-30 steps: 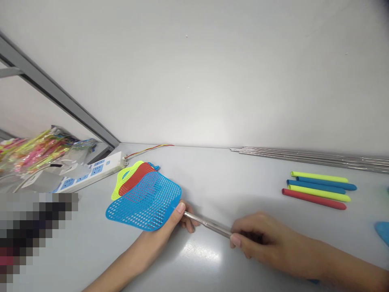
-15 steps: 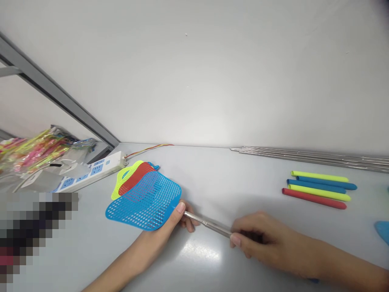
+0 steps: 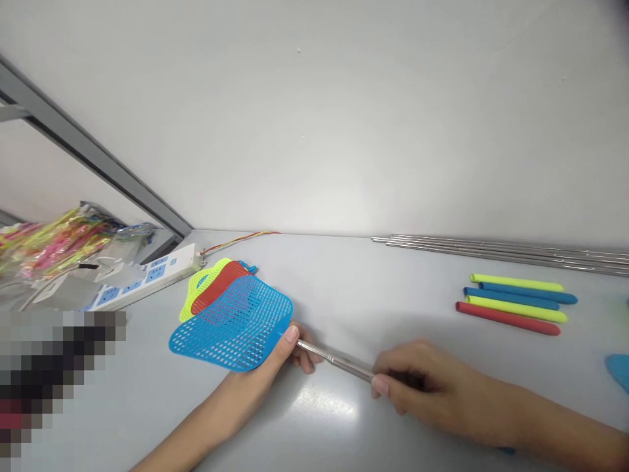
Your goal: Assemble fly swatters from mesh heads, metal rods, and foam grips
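My left hand (image 3: 275, 367) pinches the neck of a blue mesh fly-swatter head (image 3: 230, 324), thumb on top where the head meets a thin metal rod (image 3: 334, 360). My right hand (image 3: 422, 390) is closed round the other end of that rod, just above the grey table (image 3: 344, 288). Beneath and behind the blue head lie a red swatter head (image 3: 219, 288) and a yellow-green swatter head (image 3: 199, 288).
Several coloured foam handle sleeves (image 3: 514, 305) lie at the right, with a bundle of long metal rods (image 3: 501, 250) along the wall behind them. A white power strip (image 3: 142, 280) and a bag of coloured items (image 3: 54, 242) sit at the left. A blue piece (image 3: 620, 370) shows at the right edge.
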A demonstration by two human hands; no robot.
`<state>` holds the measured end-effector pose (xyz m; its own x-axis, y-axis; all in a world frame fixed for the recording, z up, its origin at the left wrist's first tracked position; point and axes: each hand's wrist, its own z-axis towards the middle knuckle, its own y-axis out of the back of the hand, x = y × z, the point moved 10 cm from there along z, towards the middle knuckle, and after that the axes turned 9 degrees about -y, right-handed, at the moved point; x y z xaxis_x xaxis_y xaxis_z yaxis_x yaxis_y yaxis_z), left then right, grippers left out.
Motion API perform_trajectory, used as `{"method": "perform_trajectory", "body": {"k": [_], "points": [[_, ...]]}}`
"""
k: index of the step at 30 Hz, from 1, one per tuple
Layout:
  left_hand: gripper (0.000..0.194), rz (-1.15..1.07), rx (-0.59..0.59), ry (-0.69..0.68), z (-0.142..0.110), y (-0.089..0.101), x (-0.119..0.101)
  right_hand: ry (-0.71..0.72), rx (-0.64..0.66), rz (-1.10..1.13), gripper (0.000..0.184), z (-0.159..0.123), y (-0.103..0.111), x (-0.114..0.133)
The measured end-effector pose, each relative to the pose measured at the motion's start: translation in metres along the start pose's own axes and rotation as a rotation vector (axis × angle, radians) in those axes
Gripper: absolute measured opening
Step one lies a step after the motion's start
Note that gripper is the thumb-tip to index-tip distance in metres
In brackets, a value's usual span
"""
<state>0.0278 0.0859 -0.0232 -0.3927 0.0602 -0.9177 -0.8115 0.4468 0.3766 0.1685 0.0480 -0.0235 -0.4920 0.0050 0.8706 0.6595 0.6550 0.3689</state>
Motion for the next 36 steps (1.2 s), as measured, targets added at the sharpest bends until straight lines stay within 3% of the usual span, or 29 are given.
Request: {"method": "perform_trajectory", "body": {"k": [36], "points": [[0.042,0.107,0.023,0.001,-0.0022,0.0025,-0.0047,0.024,0.005,0.019,0.030,-0.0014,-0.0022,-0.0018]]}}
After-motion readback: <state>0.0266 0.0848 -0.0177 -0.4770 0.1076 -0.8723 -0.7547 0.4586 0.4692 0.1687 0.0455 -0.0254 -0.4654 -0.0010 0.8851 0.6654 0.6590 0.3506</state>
